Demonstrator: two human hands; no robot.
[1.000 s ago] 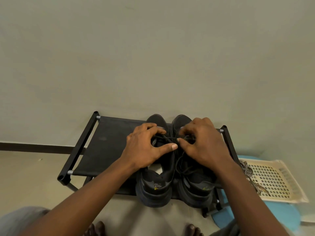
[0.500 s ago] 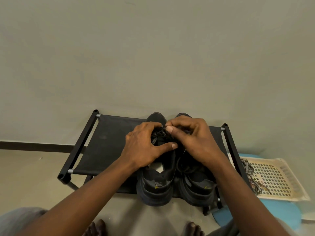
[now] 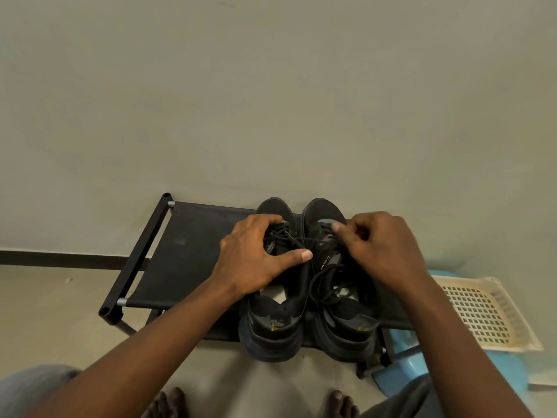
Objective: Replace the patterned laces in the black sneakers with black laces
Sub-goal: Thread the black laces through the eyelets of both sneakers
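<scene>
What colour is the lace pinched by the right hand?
The lace is black; head view shows it best.

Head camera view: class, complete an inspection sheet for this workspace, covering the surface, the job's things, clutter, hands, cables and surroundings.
Surface: black fabric rack, bearing both sneakers.
Job's things: left sneaker and right sneaker side by side, toes to the wall; black lace stretched between them, loose loops over the right one.
Clutter: cream basket resting on a blue object, right of the rack.
Hands: left hand grips the left sneaker's upper; right hand pinches the black lace.
Cables: nothing seen.
Surroundings: plain wall, dark skirting strip, bare feet on the floor.
</scene>
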